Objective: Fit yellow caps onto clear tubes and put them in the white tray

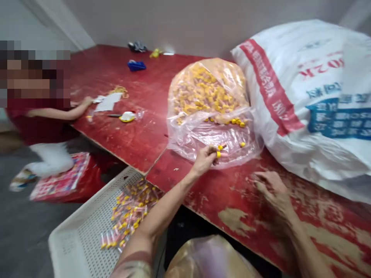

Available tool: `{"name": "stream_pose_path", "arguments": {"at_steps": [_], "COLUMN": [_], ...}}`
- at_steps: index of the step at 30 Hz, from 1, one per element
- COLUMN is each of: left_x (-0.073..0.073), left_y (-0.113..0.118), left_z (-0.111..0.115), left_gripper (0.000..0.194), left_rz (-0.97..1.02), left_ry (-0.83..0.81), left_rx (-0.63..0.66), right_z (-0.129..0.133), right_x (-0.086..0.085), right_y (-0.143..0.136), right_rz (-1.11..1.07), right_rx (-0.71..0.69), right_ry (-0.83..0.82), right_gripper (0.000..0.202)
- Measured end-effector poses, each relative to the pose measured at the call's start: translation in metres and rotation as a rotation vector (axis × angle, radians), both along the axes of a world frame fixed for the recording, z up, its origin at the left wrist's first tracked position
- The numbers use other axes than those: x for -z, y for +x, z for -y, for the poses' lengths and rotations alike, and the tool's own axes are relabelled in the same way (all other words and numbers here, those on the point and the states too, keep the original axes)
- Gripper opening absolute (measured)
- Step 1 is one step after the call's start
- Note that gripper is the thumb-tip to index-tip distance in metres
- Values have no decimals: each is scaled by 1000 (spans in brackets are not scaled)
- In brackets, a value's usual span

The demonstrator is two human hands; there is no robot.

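My left hand (204, 159) is closed in a pinch on a small pinkish tube with a yellow cap (218, 154), over the front of a clear plastic bag (191, 143). A heap of yellow-capped pieces (203, 92) fills the back of this bag. Two loose yellow-capped pieces, one by my fingers and another yellow piece (242, 144) to the right, lie on its front flap. My right hand (274, 189) hovers over or rests on the worn red table (208, 197), fingers loosely curled and apart, with nothing visible in them.
A big white woven sack (290, 73) leans at the right. Below the table's left edge, a white perforated crate (84, 235) holds many yellow-capped tubes (130, 212). Another person (37, 119) sits at the far left, reaching toward white paper (108, 102). A yellow-and-white roll (127, 116) lies nearby.
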State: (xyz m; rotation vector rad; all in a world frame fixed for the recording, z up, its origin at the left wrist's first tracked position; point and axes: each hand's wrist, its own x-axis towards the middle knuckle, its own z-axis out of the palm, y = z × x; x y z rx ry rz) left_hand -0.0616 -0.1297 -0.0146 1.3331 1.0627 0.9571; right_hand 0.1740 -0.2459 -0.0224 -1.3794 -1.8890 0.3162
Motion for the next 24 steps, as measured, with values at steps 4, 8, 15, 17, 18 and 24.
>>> {"name": "stream_pose_path", "arguments": {"at_steps": [4, 8, 15, 17, 18, 24], "left_x": [-2, -7, -3, -1, -1, 0], "left_y": [19, 23, 20, 23, 25, 31], "left_z": [54, 65, 72, 79, 82, 92], "left_gripper": [11, 13, 25, 29, 30, 32], "left_rz": [281, 305, 387, 403, 410, 384], "left_ry": [-185, -205, -296, -316, -319, -328], "left_rx": [199, 208, 149, 146, 140, 176], "right_z": [9, 8, 21, 21, 21, 29], "right_x": [-6, -9, -3, -2, -1, 1], "right_y": [-8, -14, -14, -20, -23, -36], "right_rz": [-52, -20, -742, -1007, -1076, -1018], "right_rx": [-101, -137, 188, 235, 240, 119], "right_ry": [-76, -95, -238, -258, -270, -395], "right_gripper": [22, 25, 27, 35, 37, 30]}}
